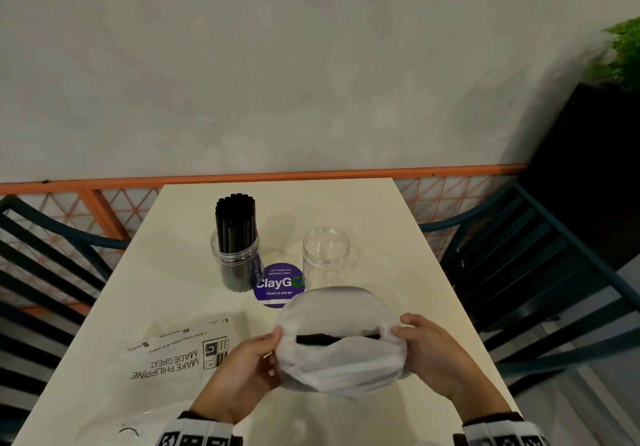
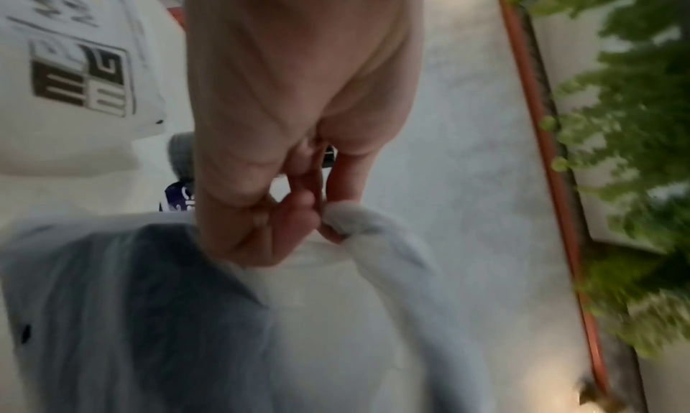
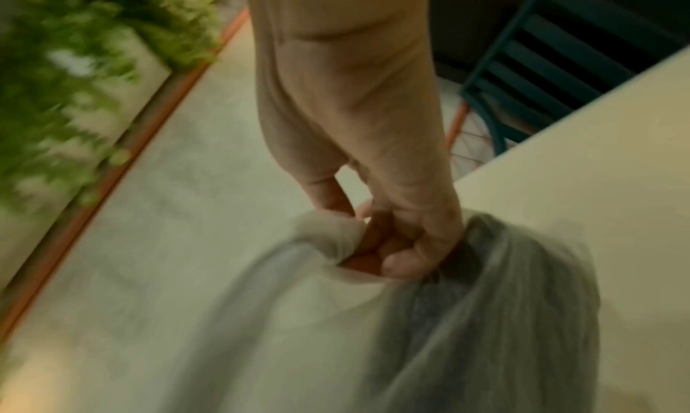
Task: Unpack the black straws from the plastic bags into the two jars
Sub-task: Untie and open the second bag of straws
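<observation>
1. The left edge of a white plastic bag (image 1: 341, 359) is pinched by the left hand (image 1: 239, 373), thumb on top and fingers curled underneath; in the left wrist view the thumb and fingertips (image 2: 298, 210) are seen closed together on a bunched fold of the bag.
2. The right edge of the same bag is gripped by the right hand (image 1: 433, 348), its fingers curled tightly around gathered plastic in the right wrist view.
3. The bag is held just above the near part of the table (image 1: 398, 220), its mouth stretched between the two hands, and a dark strip of black straws (image 1: 318, 339) is visible through the opening.
4. An empty printed bag (image 1: 173, 355) lies flat on the table to the left of the left hand.
5. Beyond the held bag, a round purple sticker (image 1: 277, 284) is seen on the tabletop.
6. To the left of the sticker stands a clear jar (image 1: 235, 265) filled with upright black straws; to its right stands a second clear jar (image 1: 325, 251), empty and partly hidden behind the bag.
7. Dark slatted chairs (image 1: 540, 272) flank the table.
</observation>
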### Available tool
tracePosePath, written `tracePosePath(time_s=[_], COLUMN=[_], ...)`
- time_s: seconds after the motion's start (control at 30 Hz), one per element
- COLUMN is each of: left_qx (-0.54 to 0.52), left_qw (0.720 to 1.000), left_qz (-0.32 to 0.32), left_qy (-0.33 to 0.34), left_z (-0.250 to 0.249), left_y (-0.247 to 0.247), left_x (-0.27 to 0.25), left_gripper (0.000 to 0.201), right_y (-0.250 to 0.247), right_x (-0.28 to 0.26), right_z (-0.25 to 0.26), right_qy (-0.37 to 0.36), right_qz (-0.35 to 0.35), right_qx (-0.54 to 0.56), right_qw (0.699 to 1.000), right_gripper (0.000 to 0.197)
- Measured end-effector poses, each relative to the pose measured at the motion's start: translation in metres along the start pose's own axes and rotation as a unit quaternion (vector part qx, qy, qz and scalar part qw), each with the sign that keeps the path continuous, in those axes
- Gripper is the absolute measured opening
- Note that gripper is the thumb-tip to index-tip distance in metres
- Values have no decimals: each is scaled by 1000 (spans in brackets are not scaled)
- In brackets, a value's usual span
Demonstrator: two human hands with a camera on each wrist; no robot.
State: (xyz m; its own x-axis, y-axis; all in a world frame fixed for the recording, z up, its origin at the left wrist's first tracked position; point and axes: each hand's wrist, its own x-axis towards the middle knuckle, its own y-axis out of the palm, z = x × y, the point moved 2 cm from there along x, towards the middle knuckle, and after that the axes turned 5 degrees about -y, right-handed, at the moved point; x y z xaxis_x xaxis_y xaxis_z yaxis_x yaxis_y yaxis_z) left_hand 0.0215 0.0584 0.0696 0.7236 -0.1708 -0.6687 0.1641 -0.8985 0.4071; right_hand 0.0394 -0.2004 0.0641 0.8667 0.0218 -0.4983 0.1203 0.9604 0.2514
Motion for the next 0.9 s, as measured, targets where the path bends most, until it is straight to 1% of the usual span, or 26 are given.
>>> tracePosePath(time_s=[0.07,0.1,0.17,0.2,0.23,0.3,0.37,0.4,0.43,0.47,0.5,0.53,0.57,0.6,0.63,0.67,0.7,0.73,0.77,0.8,0.83,0.87,0.9], left_qx=[-61,-83,-107,-110,-102,-61,-4,31,67,107,150,201,255,298,319,324,326,335,346,350,348,341,335], left_qw=[998,996,993,993,993,997,1000,999,997,992,985,973,955,936,921,912,904,893,882,877,877,883,893], left_qz=[16,20,26,21,13,4,0,-7,-18,-35,-59,-91,-129,-166,-199,-224,-241,-254,-264,-266,-263,-251,-234], left_qy=[-15,-21,-38,-48,-52,-50,-18,6,31,48,60,71,81,89,100,115,137,160,181,194,202,201,191], left_z=[-3,-3,-3,-1,1,4,4,3,2,1,2,3,4,5,6,6,5,3,2,0,-1,-1,-1], left_y=[-2,-4,-1,0,0,-1,-5,-6,-8,-9,-11,-12,-14,-15,-17,-20,-22,-23,-23,-24,-24,-24,-24], left_x=[-3,-3,-6,-5,-3,-1,1,1,2,3,6,8,11,13,13,13,12,10,8,7,8,9,10], left_gripper=[22,23,21,21,24,27,26,21,17,15,16,19,22,26,30,33,33,32,28,25,21,18,20], right_y=[-7,-9,-11,-10,-8,-7,-5,-5,-5,-4,-2,1,2,3,2,0,-3,-7,-10,-11,-11,-10,-8], right_x=[-1,-2,-4,-4,-4,-5,-8,-9,-8,-6,-4,-1,1,3,4,6,6,7,7,7,7,7,6], right_z=[5,8,12,12,11,9,7,5,1,-3,-6,-10,-13,-15,-16,-17,-18,-19,-19,-18,-17,-17,-17], right_qy=[44,62,83,81,74,51,12,-2,-16,-35,-58,-85,-111,-134,-155,-169,-170,-160,-146,-131,-115,-98,-83], right_qz=[22,29,26,21,16,19,31,34,32,20,-5,-43,-85,-120,-145,-160,-166,-163,-154,-140,-120,-97,-76], right_qx=[89,124,186,203,212,207,152,116,68,-2,-92,-189,-281,-347,-384,-403,-409,-404,-388,-360,-317,-266,-225], right_qw=[995,990,979,976,974,977,988,993,997,999,994,977,950,921,899,885,881,886,897,913,934,954,968], right_gripper=[24,22,11,9,12,16,12,17,28,35,37,34,28,21,16,11,9,10,11,11,9,7,7])
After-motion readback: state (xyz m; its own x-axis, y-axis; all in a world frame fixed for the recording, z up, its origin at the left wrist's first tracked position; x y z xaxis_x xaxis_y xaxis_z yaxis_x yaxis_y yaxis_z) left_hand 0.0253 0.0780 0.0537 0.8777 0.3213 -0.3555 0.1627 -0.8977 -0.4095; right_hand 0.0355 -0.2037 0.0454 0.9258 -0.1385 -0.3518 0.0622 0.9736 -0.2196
